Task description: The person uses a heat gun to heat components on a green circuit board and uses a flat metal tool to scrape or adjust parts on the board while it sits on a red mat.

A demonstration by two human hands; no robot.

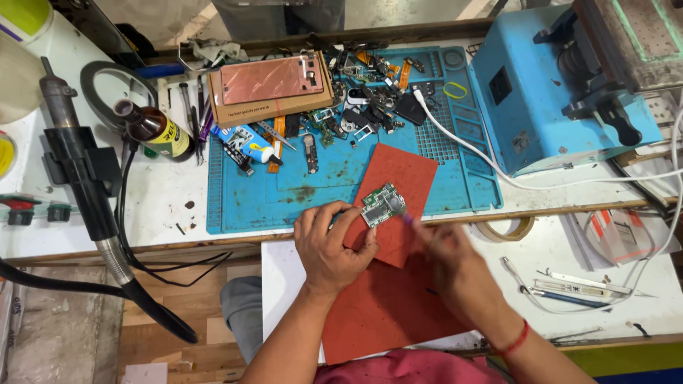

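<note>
left hand [334, 245] pinches a small green circuit board [382, 205] over the red mat [402, 178]; blurred right hand [455, 267] grips a thin tool [407, 218] touching it

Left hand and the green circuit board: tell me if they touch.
Touching. The head view shows the left hand with its fingers pinching the green circuit board's left edge.

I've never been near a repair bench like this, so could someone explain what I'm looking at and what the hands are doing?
This is one picture from a camera on the person's head, looking down at a workbench. The left hand holds a small green circuit board over a red mat. The right hand is blurred and seems to hold a thin purple-tipped tool against the board. Behind lie a blue work mat strewn with small parts, a brown bottle and a blue machine.
</note>
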